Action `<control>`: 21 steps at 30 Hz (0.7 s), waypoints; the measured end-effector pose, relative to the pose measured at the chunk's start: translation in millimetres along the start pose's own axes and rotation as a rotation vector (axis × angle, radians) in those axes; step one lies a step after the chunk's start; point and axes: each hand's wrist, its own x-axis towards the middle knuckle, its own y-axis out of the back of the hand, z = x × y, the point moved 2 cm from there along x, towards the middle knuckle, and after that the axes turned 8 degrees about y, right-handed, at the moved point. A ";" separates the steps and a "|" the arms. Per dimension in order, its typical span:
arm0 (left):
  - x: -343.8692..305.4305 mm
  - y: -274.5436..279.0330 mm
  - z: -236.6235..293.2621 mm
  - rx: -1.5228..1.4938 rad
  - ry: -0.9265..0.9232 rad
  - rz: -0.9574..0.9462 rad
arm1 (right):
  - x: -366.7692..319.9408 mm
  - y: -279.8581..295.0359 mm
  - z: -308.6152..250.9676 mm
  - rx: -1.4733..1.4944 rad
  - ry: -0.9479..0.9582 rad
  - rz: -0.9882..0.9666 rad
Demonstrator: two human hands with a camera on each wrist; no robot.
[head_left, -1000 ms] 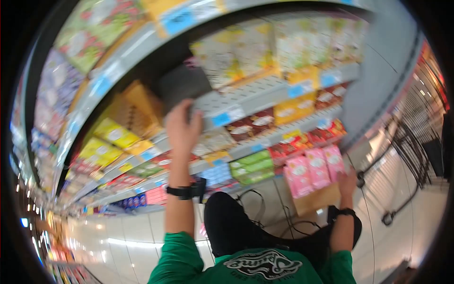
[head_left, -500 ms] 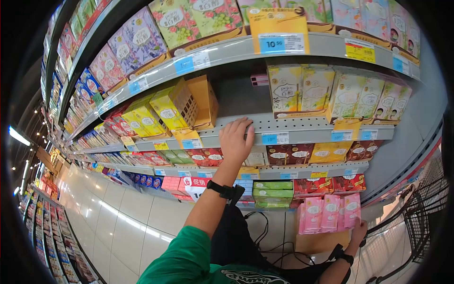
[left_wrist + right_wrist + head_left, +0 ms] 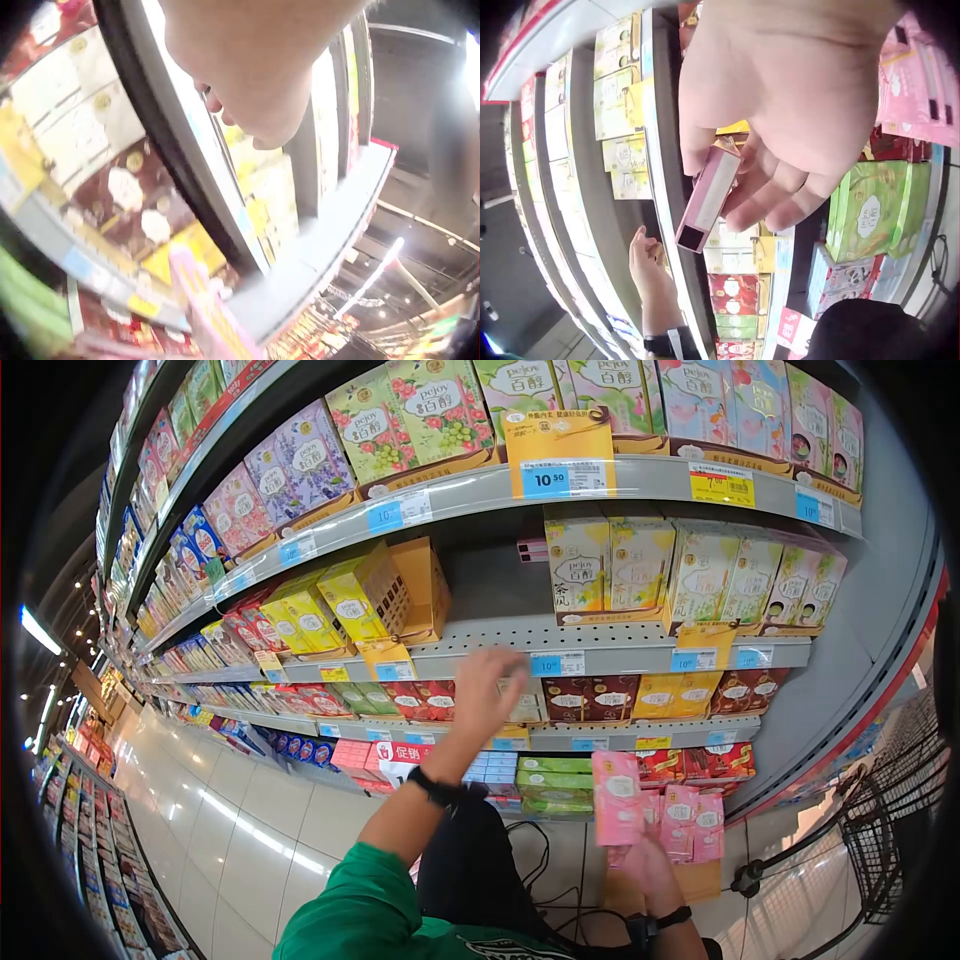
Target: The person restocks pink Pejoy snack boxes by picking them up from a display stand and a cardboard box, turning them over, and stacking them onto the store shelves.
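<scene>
My right hand (image 3: 652,872) grips a pink snack box (image 3: 617,797), held upright above the floor carton. In the right wrist view, the thumb and fingers pinch this box (image 3: 709,196) with its narrow side showing. Its edge also appears as a pink box (image 3: 208,304) low in the left wrist view. More pink boxes (image 3: 693,822) stand in a brown cardboard carton (image 3: 700,882) behind the right hand. My left hand (image 3: 488,695), blurred and holding nothing, is in front of the shelf's perforated edge (image 3: 500,635), its fingers loosely bent.
Yellow boxes (image 3: 362,600) and an emptied brown display tray (image 3: 425,595) stand left of the shelf gap, white-yellow boxes (image 3: 580,565) right of it. Green boxes (image 3: 555,785) sit on the bottom shelf. A black cart (image 3: 880,840) stands right; dark cables (image 3: 535,870) lie on the floor.
My right hand has moved from the carton's right side to the left, raising a pink box out of the group. The left hand has drawn slightly back from the shelf.
</scene>
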 end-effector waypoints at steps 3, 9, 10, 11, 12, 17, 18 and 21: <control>-83.3 3.0 42.6 -0.056 0.025 -0.340 | -10.8 -31.6 2.2 -0.031 -0.028 -0.108; -193.2 -26.1 94.8 -0.426 0.580 -1.146 | -8.4 -24.6 -9.1 -0.252 0.039 -0.042; -198.0 -31.3 96.8 -0.427 0.584 -1.138 | -5.1 -26.9 -11.4 -0.342 0.081 -0.038; -200.0 -35.0 98.1 -0.582 0.664 -1.019 | -1.8 -23.0 -9.6 -0.347 0.077 -0.045; -200.1 -37.3 99.6 -0.732 0.738 -0.894 | 2.4 -20.7 -7.0 -0.359 0.059 -0.086; -214.1 -56.4 95.0 -0.784 0.620 -0.789 | 5.1 -29.7 -0.4 -0.403 0.034 -0.123; -214.6 -58.1 93.6 -0.777 0.601 -0.781 | 6.2 -32.3 -0.2 -0.359 0.038 -0.124; -215.6 -55.8 84.2 -0.984 0.741 -0.691 | 9.0 -24.7 -1.2 -0.309 0.005 -0.161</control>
